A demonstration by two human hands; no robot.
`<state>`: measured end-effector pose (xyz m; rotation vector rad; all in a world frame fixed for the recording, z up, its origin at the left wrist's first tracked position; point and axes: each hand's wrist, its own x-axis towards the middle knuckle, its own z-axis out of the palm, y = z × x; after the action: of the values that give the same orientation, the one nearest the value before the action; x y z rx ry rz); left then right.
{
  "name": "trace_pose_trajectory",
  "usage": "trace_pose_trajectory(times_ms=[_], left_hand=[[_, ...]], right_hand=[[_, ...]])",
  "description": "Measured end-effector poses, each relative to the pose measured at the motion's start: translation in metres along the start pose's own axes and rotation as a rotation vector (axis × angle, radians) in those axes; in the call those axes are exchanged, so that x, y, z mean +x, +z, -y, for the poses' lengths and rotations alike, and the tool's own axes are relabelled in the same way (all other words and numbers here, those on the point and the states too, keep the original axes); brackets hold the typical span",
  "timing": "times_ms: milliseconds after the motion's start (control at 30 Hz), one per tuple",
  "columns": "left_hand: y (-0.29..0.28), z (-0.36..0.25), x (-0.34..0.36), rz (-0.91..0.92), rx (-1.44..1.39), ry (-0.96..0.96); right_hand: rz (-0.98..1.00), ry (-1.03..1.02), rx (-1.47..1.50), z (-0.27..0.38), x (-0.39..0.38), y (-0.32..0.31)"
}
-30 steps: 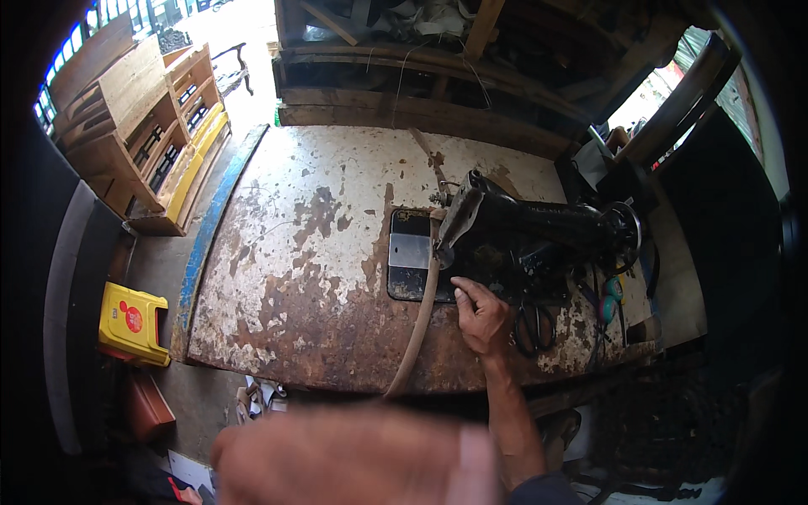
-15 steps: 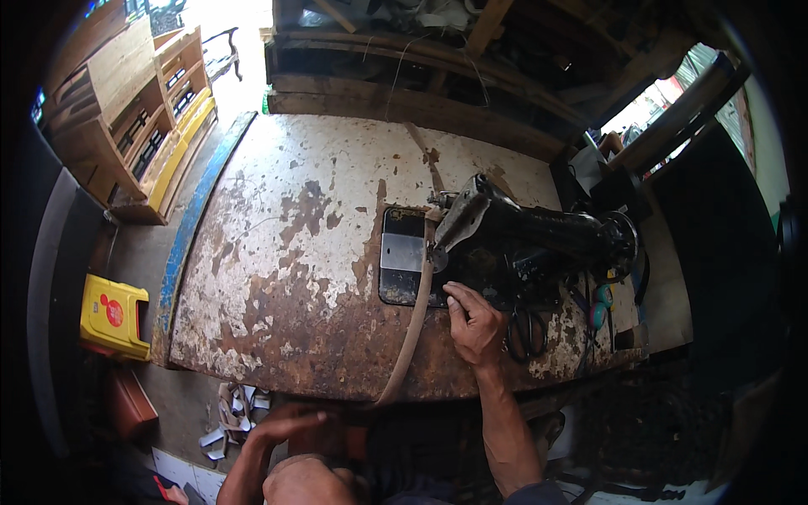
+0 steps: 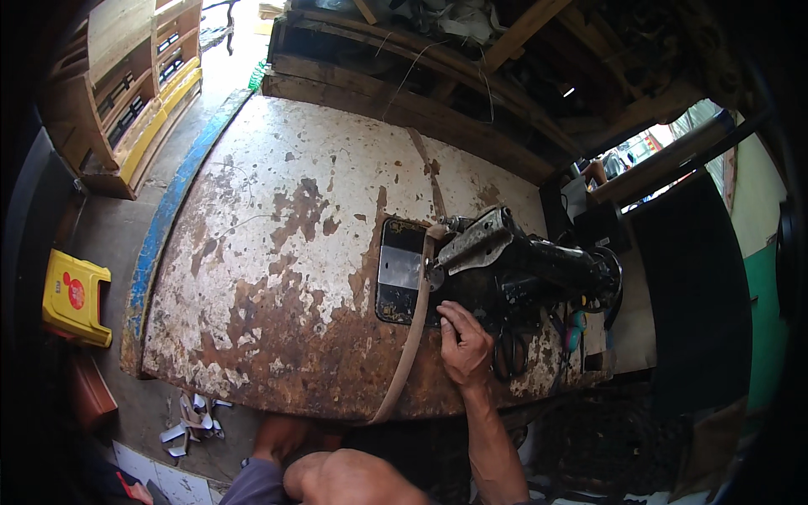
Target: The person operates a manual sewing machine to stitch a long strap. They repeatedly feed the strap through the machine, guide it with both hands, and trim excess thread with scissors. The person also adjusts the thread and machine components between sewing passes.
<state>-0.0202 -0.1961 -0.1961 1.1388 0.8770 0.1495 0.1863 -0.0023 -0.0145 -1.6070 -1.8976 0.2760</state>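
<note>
"In the head view, what's the right hand [image 3: 465, 347] doing?"

"It rests, fingers loosely bent and gripping nothing, at the near edge of the flat black metal bed [image 3: 400, 310] of an old black sewing machine [image 3: 539, 273]. A pair of dark-handled scissors [image 3: 509, 353] lies just to its right."

"And the left hand [image 3: 284, 433]?"

"Low down, by the table's near edge. Its fingers are hidden, so I can't tell whether they're closed on anything."

"Where's the strap?"

"The long, narrow tan strap [image 3: 411, 345] crosses the worn wooden table [image 3: 244, 202] with peeling white paint, passes by the machine's needle end, then curves over the bed to the near edge, just left of the right hand."
</note>
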Motion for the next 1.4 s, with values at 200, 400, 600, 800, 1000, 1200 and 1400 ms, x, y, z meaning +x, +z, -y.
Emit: trace_pose_trajectory(times_ms=[200, 400, 600, 800, 1000, 1200, 1400], left_hand=[[0.05, -0.025, 0.018, 0.265, -0.011, 0.042], [0.056, -0.026, 0.02, 0.285, -0.021, 0.014], [0.056, -0.029, 0.023, 0.274, -0.012, 0.001], [0.055, -0.031, 0.026, 0.255, 0.007, -0.006], [0.055, -0.03, 0.027, 0.246, 0.015, -0.004], [0.053, -0.03, 0.023, 0.253, 0.027, -0.004], [0.05, -0.027, 0.014, 0.243, 0.023, -0.006]], right_hand=[[0.006, 0.014, -0.019, 0.003, 0.0, 0.001], [0.019, 0.031, -0.026, 0.005, 0.004, 0.001], [0.022, 0.02, -0.031, 0.006, 0.004, 0.0], [0.029, 0.025, -0.029, 0.005, 0.004, 0.001], [0.023, 0.015, -0.022, 0.003, 0.002, 0.001], [0.014, -0.008, -0.03, 0.002, 0.002, 0.002], [0.009, -0.004, 0.003, 0.0, 0.0, 0.001]])
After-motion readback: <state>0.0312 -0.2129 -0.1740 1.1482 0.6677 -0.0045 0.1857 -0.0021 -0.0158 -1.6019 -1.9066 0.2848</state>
